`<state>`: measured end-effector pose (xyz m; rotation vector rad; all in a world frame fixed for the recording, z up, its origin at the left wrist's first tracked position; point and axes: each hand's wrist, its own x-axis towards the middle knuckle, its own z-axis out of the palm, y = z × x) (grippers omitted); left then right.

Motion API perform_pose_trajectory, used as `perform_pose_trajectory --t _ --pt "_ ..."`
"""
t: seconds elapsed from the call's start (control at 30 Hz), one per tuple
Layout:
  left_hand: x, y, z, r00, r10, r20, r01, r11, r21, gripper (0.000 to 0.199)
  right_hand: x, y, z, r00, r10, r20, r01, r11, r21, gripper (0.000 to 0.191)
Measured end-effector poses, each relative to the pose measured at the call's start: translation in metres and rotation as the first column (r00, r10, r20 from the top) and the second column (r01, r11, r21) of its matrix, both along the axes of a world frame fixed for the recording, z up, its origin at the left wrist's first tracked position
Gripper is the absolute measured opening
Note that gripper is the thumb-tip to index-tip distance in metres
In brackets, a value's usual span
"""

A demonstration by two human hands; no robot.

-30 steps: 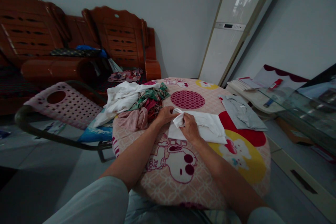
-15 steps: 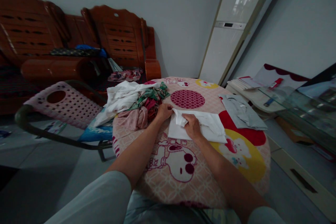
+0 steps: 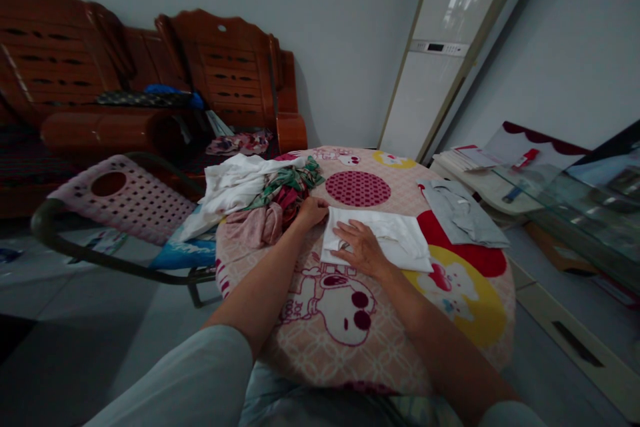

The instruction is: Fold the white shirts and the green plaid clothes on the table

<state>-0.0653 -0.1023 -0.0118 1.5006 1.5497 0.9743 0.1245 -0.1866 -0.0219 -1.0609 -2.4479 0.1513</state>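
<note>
A white folded garment (image 3: pixel 400 230) lies flat on the round table, its folds making a rough rectangle. Spread over the left part of the garment is my right hand (image 3: pixel 361 248), palm down with its fingers apart. My left hand (image 3: pixel 313 212) pinches the far left corner of the same garment, its fingertips partly hidden. Just beyond the left hand is a heap of loose clothes (image 3: pixel 260 190), in white, green, red and pink. A grey folded shirt (image 3: pixel 463 212) rests at the table's right side.
A patterned pink cloth (image 3: pixel 300 353) covers the table. To the left stands a pink woven chair (image 3: pixel 145 203) with a blue seat. Wooden seating (image 3: pixel 225 73) lines the back wall, and a glass shelf (image 3: pixel 555 197) is close on the right.
My right hand has let go of the garment's raised left edge and opened out flat on it. That edge now lies down. The left hand has barely moved.
</note>
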Motion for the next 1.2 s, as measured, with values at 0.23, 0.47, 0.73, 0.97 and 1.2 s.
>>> perform_pose_trajectory --t 0.23,0.47,0.73,0.97,1.2 --pt "-0.004 -0.004 0.007 0.995 -0.096 -0.031 0.098 0.994 0.052 0.022 0.001 -0.001 0.001 1.000 0.013 0.013 -0.013 1.000 0.000 0.058" --pt "0.004 -0.011 0.008 0.956 -0.005 -0.294 0.075 0.971 0.228 0.020 0.002 -0.006 0.005 0.995 0.054 0.079 -0.055 0.998 0.015 0.054" --pt "0.036 -0.035 0.016 0.964 -0.249 -0.093 0.266 0.887 0.378 0.039 0.001 -0.004 0.009 0.993 0.116 0.026 -0.116 0.993 0.010 0.049" --pt "0.035 -0.033 0.003 0.948 -0.314 -0.052 0.313 0.890 0.331 0.050 0.026 0.004 0.024 0.923 -0.010 -0.384 -0.043 0.991 -0.129 0.023" --pt "0.051 -0.033 0.009 0.917 -0.206 -0.342 0.341 0.849 0.403 0.027 0.132 0.038 0.023 0.390 -0.566 -0.726 0.486 0.797 -0.360 0.036"
